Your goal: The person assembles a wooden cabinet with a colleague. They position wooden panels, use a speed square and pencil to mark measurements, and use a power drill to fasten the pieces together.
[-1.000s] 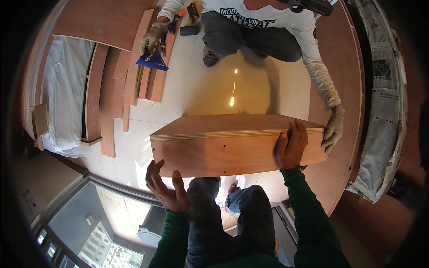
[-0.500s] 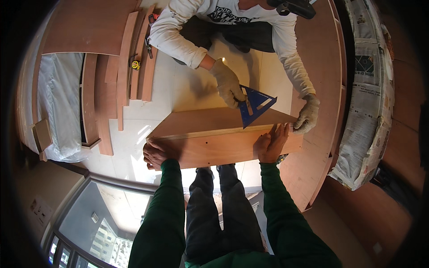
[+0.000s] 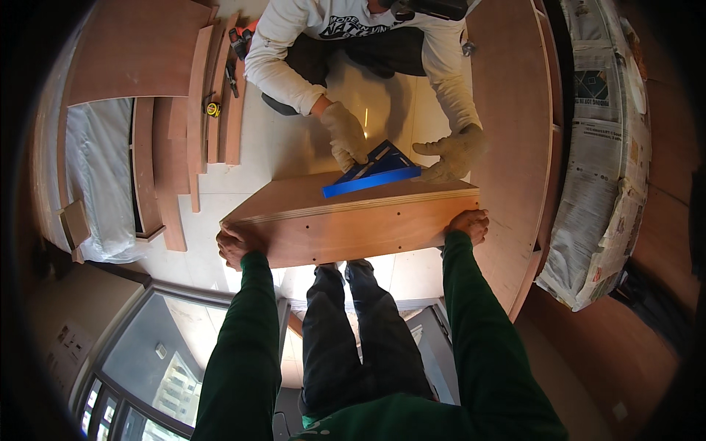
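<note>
Head view, looking down: a reddish-brown wooden box (image 3: 353, 237) spans the middle. Its boards already look joined along the front edge. A blue triangular square (image 3: 371, 182) lies slantwise on its top, so work with the square seems under way rather than finished; what remains beyond that does not show. The box has a smooth, grained front, a pale layered plywood edge along the top of it, and four small dark holes in two pairs; whether anything fills them is too small to tell. At the box's left end, the left hand (image 3: 239, 245) curls its fingers around the corner; at its right end, the right hand (image 3: 468, 225) is curled against the edge, gripping it. Just beyond the box, a crouching co-worker (image 3: 360, 44) steadies the square with one gloved hand (image 3: 343, 137).
</note>
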{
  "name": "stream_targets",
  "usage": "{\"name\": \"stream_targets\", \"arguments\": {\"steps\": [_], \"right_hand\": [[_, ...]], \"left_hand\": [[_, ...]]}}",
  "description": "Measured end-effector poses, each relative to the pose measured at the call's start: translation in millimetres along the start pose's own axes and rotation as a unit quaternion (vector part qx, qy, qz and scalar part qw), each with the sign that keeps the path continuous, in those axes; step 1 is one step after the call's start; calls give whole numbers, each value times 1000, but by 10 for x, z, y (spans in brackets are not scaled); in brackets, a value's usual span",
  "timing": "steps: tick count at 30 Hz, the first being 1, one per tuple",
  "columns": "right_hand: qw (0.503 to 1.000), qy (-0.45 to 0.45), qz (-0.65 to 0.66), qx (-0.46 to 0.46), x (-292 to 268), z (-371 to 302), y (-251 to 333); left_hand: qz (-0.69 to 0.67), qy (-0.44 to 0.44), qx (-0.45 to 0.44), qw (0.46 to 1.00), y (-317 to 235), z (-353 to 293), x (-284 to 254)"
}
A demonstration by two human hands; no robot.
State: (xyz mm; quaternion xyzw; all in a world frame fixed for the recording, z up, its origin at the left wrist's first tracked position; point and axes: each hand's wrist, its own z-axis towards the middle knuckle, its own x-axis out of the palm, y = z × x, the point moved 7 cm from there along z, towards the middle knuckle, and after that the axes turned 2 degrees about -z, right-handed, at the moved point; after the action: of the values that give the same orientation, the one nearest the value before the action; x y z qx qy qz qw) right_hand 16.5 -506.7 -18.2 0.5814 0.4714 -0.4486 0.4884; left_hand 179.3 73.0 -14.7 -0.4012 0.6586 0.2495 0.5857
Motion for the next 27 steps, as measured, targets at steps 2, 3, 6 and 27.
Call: {"name": "stream_targets", "arguments": {"steps": [2, 3, 6, 27], "right_hand": [[999, 17, -26, -6, 24, 6, -77], [999, 24, -30, -13, 70, 48, -8], [999, 5, -38, -7, 105, 78, -48], [997, 39, -67, -2, 63, 151, -26]], "left_hand": [[-16, 3, 8, 1000, 28, -51, -37], [-17, -4, 8, 1000, 37, -40, -28], [-31, -3, 22, 999, 4, -51, -41], [-27, -5, 12, 1000, 29, -34, 7]]}}
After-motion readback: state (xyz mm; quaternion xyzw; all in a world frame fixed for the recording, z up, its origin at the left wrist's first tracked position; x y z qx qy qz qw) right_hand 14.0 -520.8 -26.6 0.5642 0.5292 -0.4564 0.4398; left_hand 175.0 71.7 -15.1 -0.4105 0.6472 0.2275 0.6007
